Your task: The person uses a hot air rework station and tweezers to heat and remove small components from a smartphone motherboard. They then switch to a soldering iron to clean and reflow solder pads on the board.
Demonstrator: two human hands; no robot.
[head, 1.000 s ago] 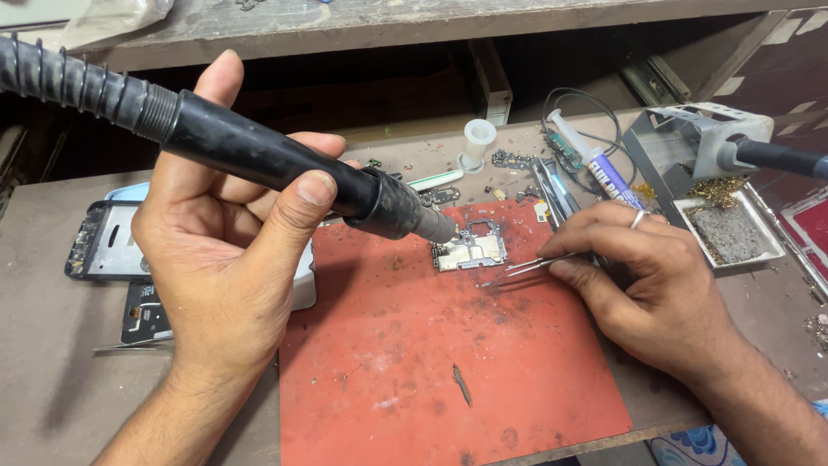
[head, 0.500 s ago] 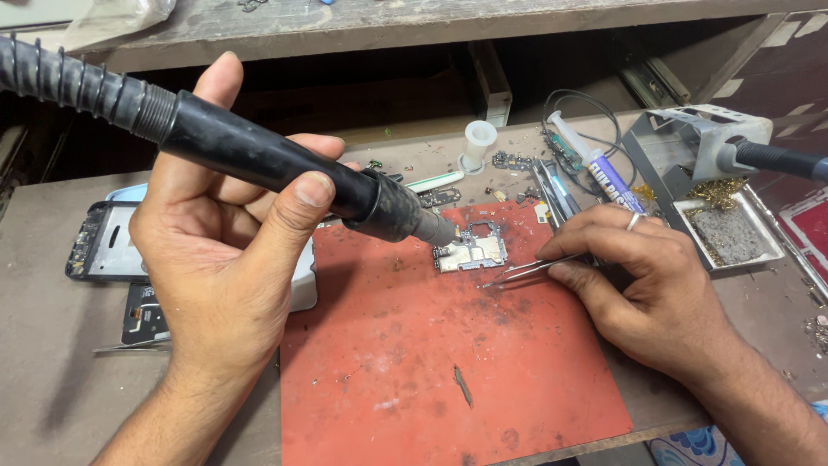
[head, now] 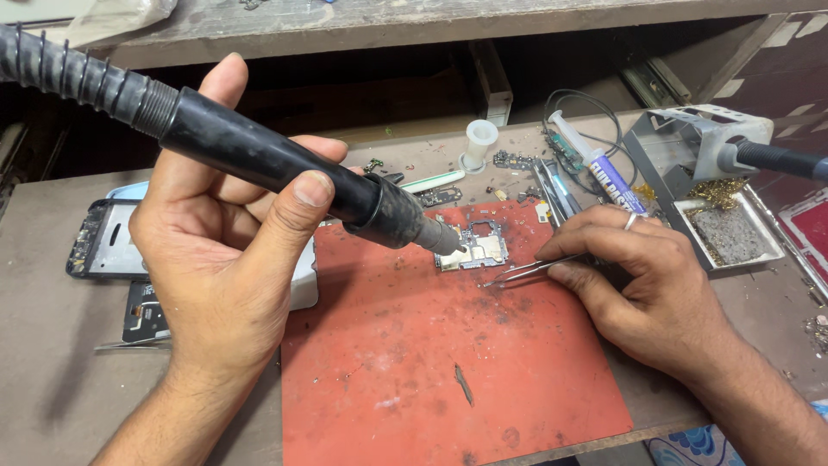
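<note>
Red mat, left hand gripping hot-air wand, right hand pinching tweezers beside circuit board

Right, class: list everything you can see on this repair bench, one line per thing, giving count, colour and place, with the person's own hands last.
hot-air handpiece: one, black, nozzle over the board.
circuit board: one, silvery, top of mat.
tweezers: one, metal, tips beside the board.
work mat: one, red, bench centre.
phone frame: one, dark, left.
syringe: one, clear and blue, behind the mat.
soldering-iron stand: one, grey, right.
small spool: one, white, rear.
left hand: grips the handpiece.
right hand: pinches the tweezers.
</note>
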